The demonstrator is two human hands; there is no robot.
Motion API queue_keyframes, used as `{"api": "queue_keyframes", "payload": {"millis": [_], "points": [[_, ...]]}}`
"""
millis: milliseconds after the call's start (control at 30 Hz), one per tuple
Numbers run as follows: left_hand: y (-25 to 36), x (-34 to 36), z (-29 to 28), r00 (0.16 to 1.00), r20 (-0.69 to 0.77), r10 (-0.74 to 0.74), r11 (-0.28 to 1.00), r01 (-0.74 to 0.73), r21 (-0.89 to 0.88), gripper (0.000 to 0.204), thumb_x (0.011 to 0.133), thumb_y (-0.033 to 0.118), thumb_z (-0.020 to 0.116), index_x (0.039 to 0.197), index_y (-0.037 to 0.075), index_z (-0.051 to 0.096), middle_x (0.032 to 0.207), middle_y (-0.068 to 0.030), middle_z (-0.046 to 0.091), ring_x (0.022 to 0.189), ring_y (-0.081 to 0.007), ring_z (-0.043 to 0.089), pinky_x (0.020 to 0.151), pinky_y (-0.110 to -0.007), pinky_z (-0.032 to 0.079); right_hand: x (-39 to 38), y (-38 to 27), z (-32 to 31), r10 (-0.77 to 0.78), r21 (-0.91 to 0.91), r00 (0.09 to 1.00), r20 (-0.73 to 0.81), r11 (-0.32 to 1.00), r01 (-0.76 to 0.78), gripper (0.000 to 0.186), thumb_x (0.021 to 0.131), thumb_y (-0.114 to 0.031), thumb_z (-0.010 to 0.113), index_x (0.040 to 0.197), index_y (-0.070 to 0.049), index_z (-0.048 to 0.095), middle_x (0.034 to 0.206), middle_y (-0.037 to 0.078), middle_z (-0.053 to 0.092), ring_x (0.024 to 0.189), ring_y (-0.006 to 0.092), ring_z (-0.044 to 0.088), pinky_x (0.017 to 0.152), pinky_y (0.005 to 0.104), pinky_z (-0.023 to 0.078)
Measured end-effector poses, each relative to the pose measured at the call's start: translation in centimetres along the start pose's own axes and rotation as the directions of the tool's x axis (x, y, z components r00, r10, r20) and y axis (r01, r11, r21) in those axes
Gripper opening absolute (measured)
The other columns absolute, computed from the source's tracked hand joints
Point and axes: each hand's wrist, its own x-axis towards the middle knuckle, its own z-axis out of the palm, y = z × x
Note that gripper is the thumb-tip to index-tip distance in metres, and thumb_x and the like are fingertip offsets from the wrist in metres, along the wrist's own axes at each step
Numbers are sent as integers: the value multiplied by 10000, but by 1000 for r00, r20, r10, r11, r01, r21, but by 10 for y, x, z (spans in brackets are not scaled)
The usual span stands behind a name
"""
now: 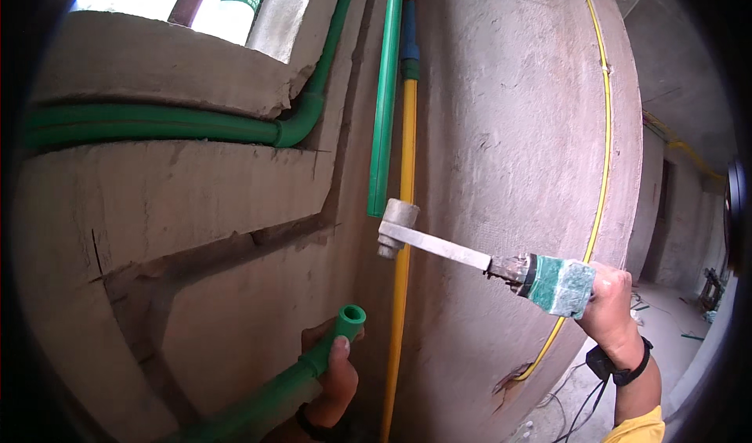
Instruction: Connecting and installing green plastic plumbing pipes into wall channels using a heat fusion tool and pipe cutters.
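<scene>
My right hand (611,306) grips a pipe fusion welder (448,247) by its green, pale-dusted body. Its flat metal arm points left and carries round heating sockets at the tip. That tip is close by the lower end of a vertical green plastic pipe (384,114); whether they touch I cannot tell. Lower down, my left hand (338,376) is closed round a green elbow fitting (321,353), its open mouth facing up. The fitting sits on a thick green pipe (251,400) that runs to the lower left. A black band is on each wrist.
A yellow pipe (398,325) stands in the wall corner, behind the welder's tip. Another green pipe (172,124) bends along a groove under the window. Chased grooves (219,251) cut the left wall. A thin yellow conduit (607,130) descends the right wall; cables (583,412) lie on the floor.
</scene>
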Motion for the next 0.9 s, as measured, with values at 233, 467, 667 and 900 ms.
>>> {"api": "queue_keyframes", "payload": {"millis": [233,467,667,900], "points": [[-4,9,-21,983,-142,116,971,-82,222,259,903,186,574,1053,-22,540,1050,-142,611,960,-203,574,873,-368,455,22,-9,24,-127,-135,989,81,981,138,243,648,-97,711,870,-137,622,633,85,542,617,289,608,553,404,461],[36,81,27,992,38,118,968,-123,219,382,864,211,615,1149,-35,549,1114,-142,593,1061,-198,525,930,-377,419,26,0,46,-125,-150,989,82,979,136,145,718,-106,668,838,-141,596,637,81,540,612,289,604,541,417,459],[44,162,93,958,281,54,986,-96,137,254,852,199,686,933,-40,661,804,-37,629,745,-108,577,703,-236,454,18,11,54,-108,-157,993,54,981,115,157,732,-112,661,871,-146,597,672,80,557,654,291,618,558,419,470],[29,234,129,896,338,-290,885,116,451,361,788,312,734,981,14,668,955,-71,627,945,-160,557,873,-327,388,15,23,64,-95,-119,993,64,988,103,189,726,-114,668,900,-145,601,688,84,562,662,300,621,576,424,476]]}}
